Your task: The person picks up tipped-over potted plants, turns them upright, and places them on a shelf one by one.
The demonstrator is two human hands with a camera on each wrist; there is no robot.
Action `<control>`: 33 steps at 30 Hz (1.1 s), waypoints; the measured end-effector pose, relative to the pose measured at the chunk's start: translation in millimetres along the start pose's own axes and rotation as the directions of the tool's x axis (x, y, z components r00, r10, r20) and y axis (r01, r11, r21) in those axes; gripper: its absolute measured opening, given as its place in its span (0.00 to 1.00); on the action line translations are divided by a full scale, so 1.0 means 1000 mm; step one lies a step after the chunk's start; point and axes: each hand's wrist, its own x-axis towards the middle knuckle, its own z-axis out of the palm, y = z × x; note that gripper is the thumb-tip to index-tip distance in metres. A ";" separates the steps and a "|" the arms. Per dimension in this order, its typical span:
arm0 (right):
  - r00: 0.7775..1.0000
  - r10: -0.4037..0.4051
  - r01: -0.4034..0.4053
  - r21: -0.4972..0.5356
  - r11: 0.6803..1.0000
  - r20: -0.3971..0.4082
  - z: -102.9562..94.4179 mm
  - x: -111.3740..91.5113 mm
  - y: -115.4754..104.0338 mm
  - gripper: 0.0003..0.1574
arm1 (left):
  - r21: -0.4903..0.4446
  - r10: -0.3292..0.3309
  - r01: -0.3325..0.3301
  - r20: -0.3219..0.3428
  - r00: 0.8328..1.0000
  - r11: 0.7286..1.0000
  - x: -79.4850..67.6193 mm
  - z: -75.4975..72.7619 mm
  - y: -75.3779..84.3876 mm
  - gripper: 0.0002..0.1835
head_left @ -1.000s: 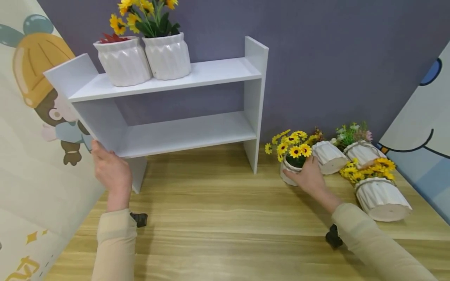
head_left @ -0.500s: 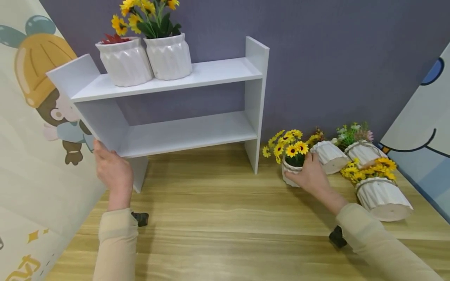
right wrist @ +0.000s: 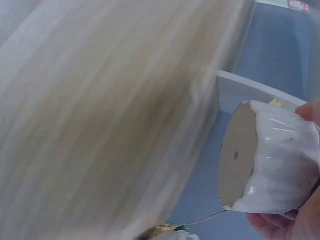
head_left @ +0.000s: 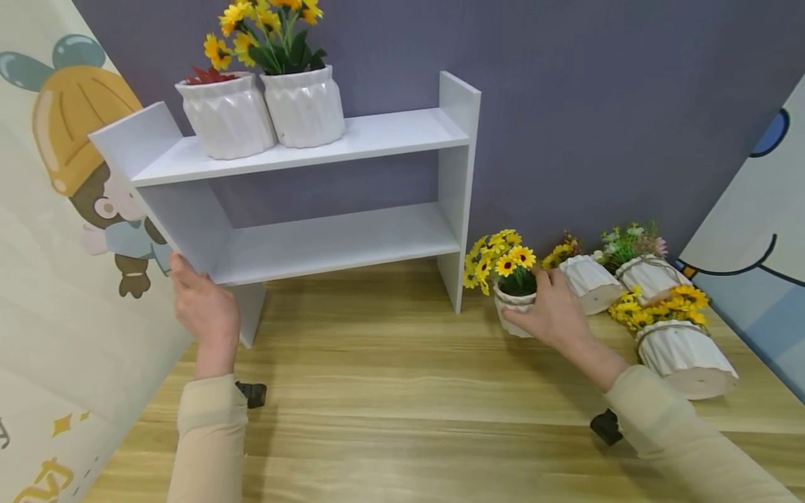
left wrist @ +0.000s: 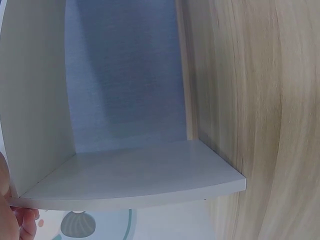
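In the head view my right hand grips a white ribbed flowerpot with small yellow daisy-like flowers. The right wrist view shows that pot's flat bottom with a small hole, raised off the table, fingers round its side. My left hand holds the left side panel of a white two-tier shelf. In the left wrist view, the fingers wrap that panel's edge near the lower board. Two white pots stand on the top board, one with red leaves, one with yellow flowers.
Right of the held pot, several white pots lie tipped on the wooden table: one by the wall, one with pink and white flowers, one with orange-yellow flowers. A grey wall stands behind the shelf.
The held flowerpot has moved slightly left toward the shelf, its flowers now beside the right panel. My left hand stays at the side panel. The head view has shifted a little.
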 end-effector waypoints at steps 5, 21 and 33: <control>0.998 -0.050 0.050 -0.004 0.999 -0.030 -0.011 0.001 -0.011 0.56 | -0.008 -0.015 0.015 0.014 1.000 1.000 0.000 0.000 -0.002 0.25; 0.990 -0.091 0.089 -0.024 0.996 -0.111 -0.061 0.009 -0.047 0.53 | 0.004 -0.039 0.038 0.070 0.997 0.999 0.001 -0.003 -0.003 0.26; 0.942 -0.238 0.228 -0.069 0.971 -0.237 -0.084 0.013 -0.071 0.52 | 0.003 -0.019 0.019 0.068 0.997 1.000 0.001 -0.005 -0.003 0.26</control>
